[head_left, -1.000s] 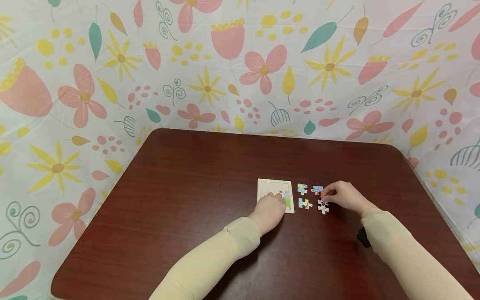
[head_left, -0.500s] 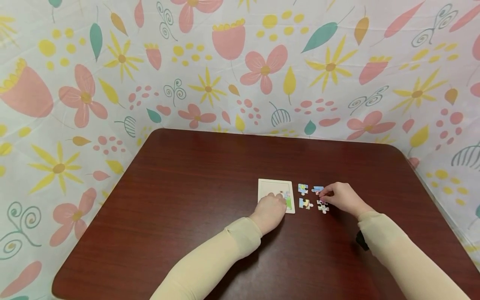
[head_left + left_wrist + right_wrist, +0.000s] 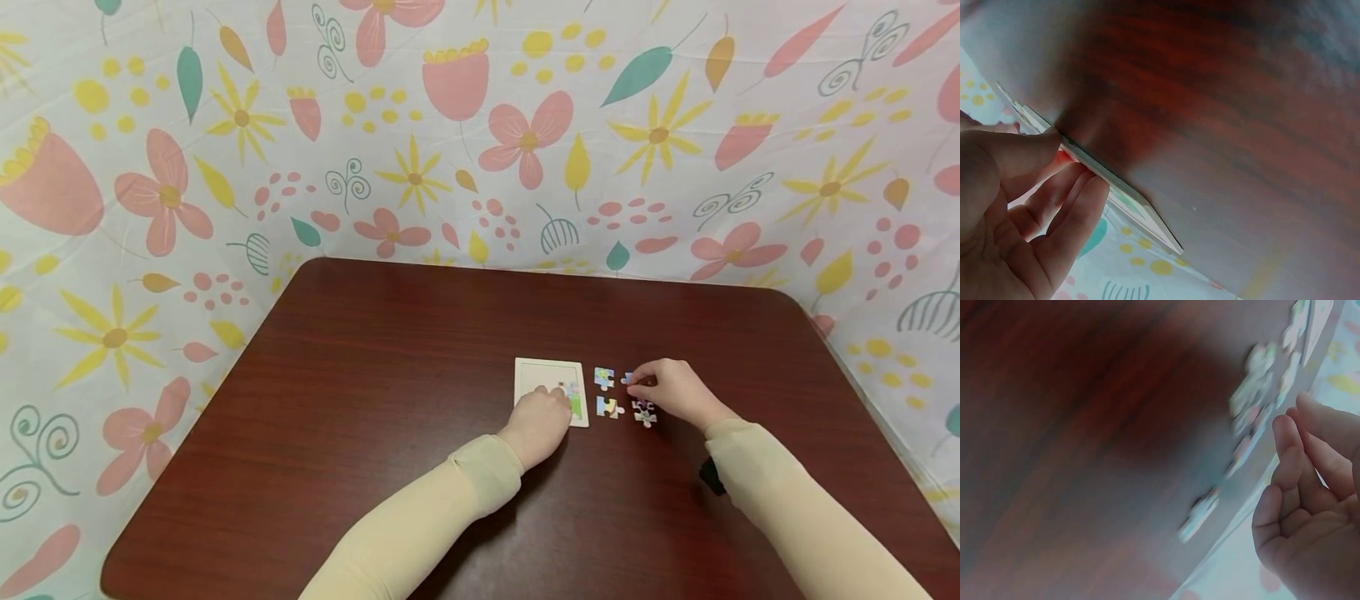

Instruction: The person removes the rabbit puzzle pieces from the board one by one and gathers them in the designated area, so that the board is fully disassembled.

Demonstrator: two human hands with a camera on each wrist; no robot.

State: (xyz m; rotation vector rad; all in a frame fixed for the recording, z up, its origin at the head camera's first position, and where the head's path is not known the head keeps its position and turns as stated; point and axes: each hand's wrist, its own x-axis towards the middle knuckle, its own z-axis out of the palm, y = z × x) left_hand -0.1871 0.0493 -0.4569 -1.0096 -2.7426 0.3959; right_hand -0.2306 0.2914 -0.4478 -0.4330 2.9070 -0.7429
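A pale square puzzle board (image 3: 550, 372) with part of a colourful picture in it lies on the table. My left hand (image 3: 537, 423) holds its near left part; in the left wrist view my thumb is at the edge of the board (image 3: 1142, 207) and my curved fingers lie over its face. My right hand (image 3: 678, 392) hovers over the loose pieces right of the board. Its fingers (image 3: 1286, 434) are loosely bent and no piece shows between them. Jigsaw pieces near it include a blue one (image 3: 603, 377), a yellow-and-blue one (image 3: 610, 407) and a mostly white one (image 3: 645, 417).
The dark red-brown table (image 3: 405, 333) extends around the board and pieces. A flowered cloth (image 3: 480, 183) hangs along its back and sides. In the right wrist view one piece (image 3: 1199, 515) lies apart from a cluster of pieces (image 3: 1252, 387).
My right hand has shifted slightly left over the pieces, now covering more of the upper blue one. My left hand and the board have stayed in place.
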